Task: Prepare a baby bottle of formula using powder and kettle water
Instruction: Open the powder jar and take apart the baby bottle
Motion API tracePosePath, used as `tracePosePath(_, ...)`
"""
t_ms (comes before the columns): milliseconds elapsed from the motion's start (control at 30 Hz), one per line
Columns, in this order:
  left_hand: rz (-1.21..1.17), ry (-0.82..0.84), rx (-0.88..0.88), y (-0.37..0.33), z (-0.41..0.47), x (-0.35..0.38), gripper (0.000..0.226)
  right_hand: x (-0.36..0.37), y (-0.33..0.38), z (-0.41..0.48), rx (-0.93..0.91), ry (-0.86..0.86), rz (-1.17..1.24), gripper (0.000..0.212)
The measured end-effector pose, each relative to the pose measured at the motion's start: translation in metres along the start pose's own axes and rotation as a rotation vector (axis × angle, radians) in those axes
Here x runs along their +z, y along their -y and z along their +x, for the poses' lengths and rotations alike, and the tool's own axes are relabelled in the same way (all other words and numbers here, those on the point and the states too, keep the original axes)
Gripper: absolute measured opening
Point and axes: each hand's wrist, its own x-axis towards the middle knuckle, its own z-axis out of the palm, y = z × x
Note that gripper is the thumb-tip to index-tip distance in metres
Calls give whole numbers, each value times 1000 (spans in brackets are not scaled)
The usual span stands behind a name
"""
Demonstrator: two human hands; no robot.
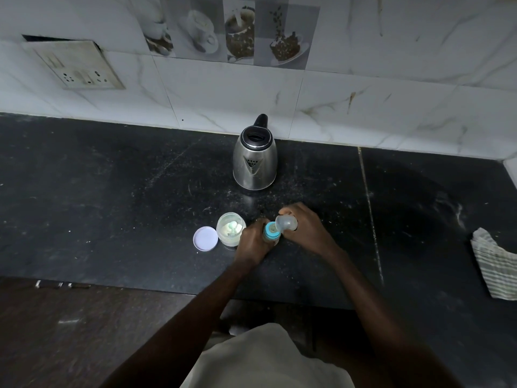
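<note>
Left hand (253, 242) wraps the bottle (272, 233) round its body, fingers curled tight just below the blue collar. Right hand (306, 228) pinches the clear dome cap (286, 223) by its sides, fingers curled round it. Cap is tilted, open end toward the bottle top, touching or just off the collar; can't tell which.

Location: bottle stands on the black counter (126, 205), near the front edge, just right of the open powder jar (230, 229). Jar's lid (205, 238) lies flat to the left of the jar, touching or nearly. Kettle (254, 159) sits behind, near the wall, apart from both hands.

Orientation: bottle upright, long axis vertical, mouth up at the camera, so we look almost straight down the axis. Body mostly hidden by the left hand; fill level not visible. Kettle spout faces the person, handle toward the wall.

Handling, my read:
- bottle looks like light plastic, smooth, narrow base. Tips easily if empty. Hold mid-body, as now, not by the collar.
- squeeze lightly; thin walls likely flex.
- cap is thin and featherweight, slippery. Side pinch is fine; set it down open end up, away from the powder.
- once kettle water goes in, wall may run hot and weight climbs. Keep the grip low and firm.

Striped cloth (495, 264) at far right, well apart.
</note>
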Motion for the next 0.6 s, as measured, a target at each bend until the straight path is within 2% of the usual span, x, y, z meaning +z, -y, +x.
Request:
tracePosePath(100, 12, -16, 7, 0, 0, 0, 36, 3, -13, -6, 87, 0, 5, 59)
tracePosePath(233, 32, -10, 28, 0, -2, -1, 42, 5, -28, -15, 276, -54, 53, 55)
tracePosePath(433, 42, 0, 29, -2, -2, -2, 45, 23, -53, -24, 452, -174, 226, 55)
tracePosePath(600, 49, 6, 19, -3, -2, -2, 46, 40, -73, -33, 471, -208, 252, 65)
